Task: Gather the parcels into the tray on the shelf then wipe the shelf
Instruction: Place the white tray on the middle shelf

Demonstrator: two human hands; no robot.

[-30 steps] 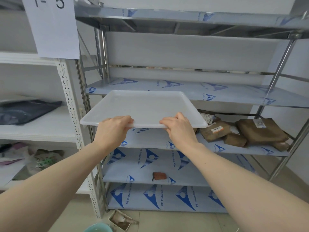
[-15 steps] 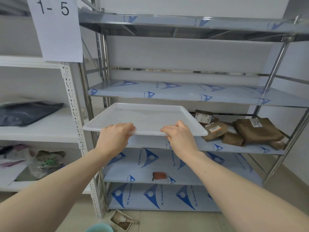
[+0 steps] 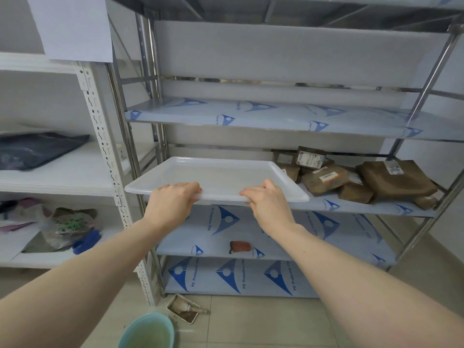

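Got my left hand (image 3: pixel 173 200) and right hand (image 3: pixel 270 203) both clamped on the near rim of the white tray (image 3: pixel 216 175), sitting on the left end of the shelf (image 3: pixel 351 208). Brown parcels (image 3: pixel 361 180) piled at 3 o'clock, just beside it.

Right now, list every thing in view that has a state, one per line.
White tray: empty, held level at the parcel shelf's left end.
Left hand: gripping the tray's front rim.
Right hand: gripping the tray's front rim.
Brown parcels: piled loose on the shelf, right of the tray, none in it.
Teal bucket: on the floor, holding cloudy liquid.
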